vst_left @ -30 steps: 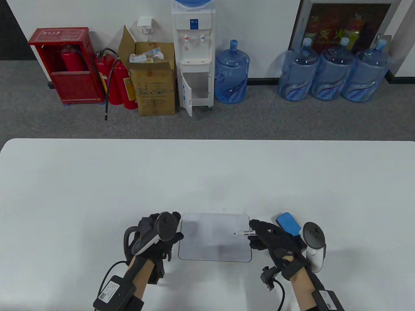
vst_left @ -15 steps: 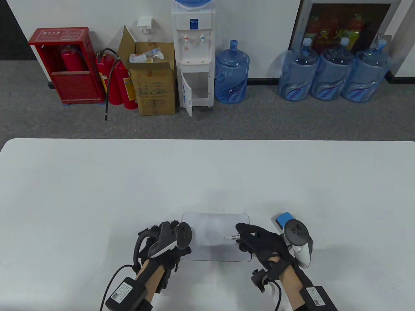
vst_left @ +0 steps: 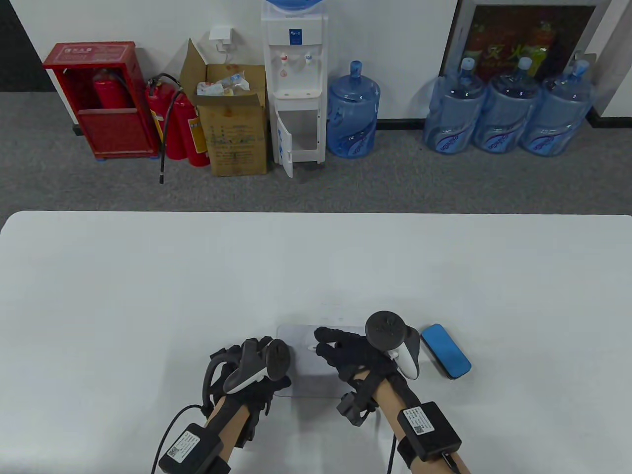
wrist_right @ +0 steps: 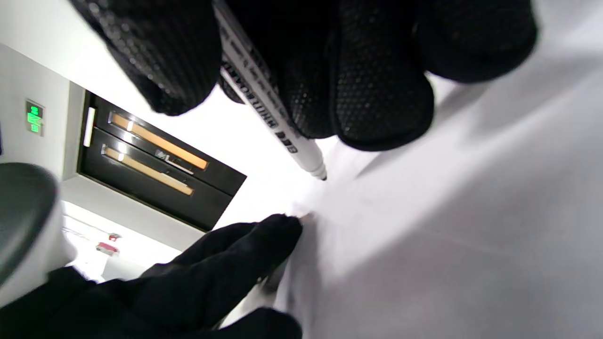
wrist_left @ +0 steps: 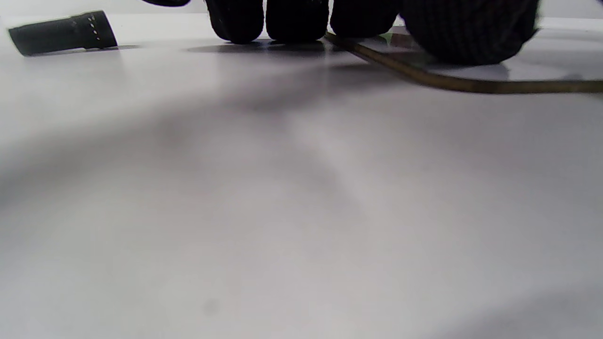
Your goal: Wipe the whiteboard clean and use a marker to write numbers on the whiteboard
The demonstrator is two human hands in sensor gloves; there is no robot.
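The small whiteboard lies near the table's front edge, its surface wiped to grey smudges. My left hand rests on its left edge, fingertips pressing down beside the board's rim. My right hand hovers over the board's upper left part and pinches the white marker, whose uncapped tip points down at the board. Only a sliver of the marker shows in the table view. The left hand lies just beyond the tip.
A blue eraser lies on the white table just right of the board. The black marker cap lies on the table left of my left fingers. Beyond the table's far edge stand a water dispenser and bottles.
My right hand carried the marker leftward from the board's right edge to its upper left part, uncovering the eraser. My left hand shifted right onto the board's left edge, then stayed.
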